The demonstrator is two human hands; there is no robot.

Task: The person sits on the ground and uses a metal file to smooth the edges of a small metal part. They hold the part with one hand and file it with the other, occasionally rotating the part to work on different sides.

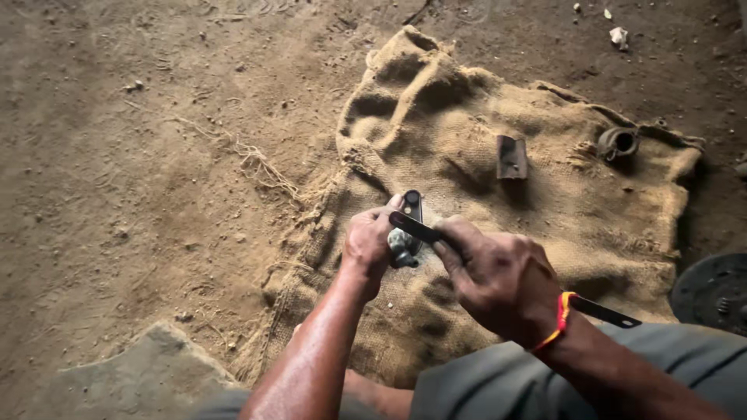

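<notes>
My left hand (368, 245) grips a small dark metal part (408, 225) and holds it upright on the burlap sack (545, 210). My right hand (498, 276) is closed around a long flat dark blade or file (416, 228). Its tip lies across the metal part, and its other end (607, 313) sticks out past my wrist. A red and yellow thread band (562, 315) circles my right wrist. Both hands are dirty and sit over the sack's middle.
A rusty flat metal piece (511, 158) and a small round metal fitting (618, 143) lie on the sack's far side. A dark round disc (712, 292) sits at the right edge. Loose fibres (261, 167) trail on the dirt floor; a flat stone (140, 377) lies lower left.
</notes>
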